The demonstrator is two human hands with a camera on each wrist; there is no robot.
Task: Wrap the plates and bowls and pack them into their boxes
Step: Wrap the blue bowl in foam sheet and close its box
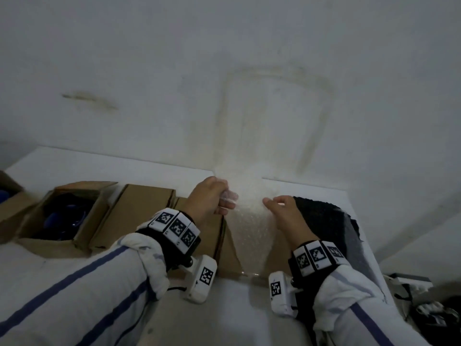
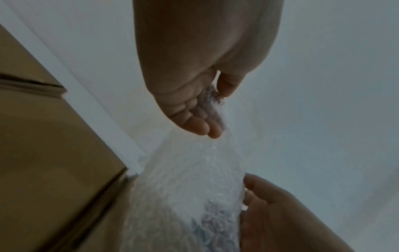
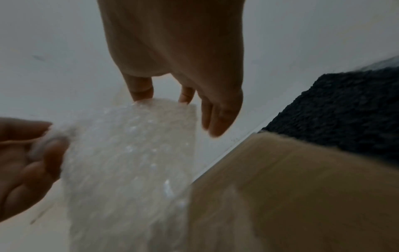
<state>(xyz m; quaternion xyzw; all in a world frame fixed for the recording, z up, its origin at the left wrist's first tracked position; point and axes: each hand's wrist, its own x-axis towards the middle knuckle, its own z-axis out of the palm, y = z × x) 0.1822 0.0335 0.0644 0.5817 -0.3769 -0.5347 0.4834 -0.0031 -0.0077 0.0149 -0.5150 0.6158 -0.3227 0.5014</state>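
Left hand [image 1: 208,198]: fingers pinch the bubble wrap [image 1: 245,221] corner.
Right hand [image 1: 287,213]: fingers loose, touching the wrap's other edge.
Wrap: hangs over a flat box [image 1: 214,236] on the counter [image 1: 299,188].
Risk: one-sided hold; sheet may slip or twist.
Count: one sheet; three boxes plain, one [image 1: 62,216] with blue dishes [image 1: 59,216].

Boxes [image 1: 147,216] crowd left; wall [image 1: 149,71] behind.
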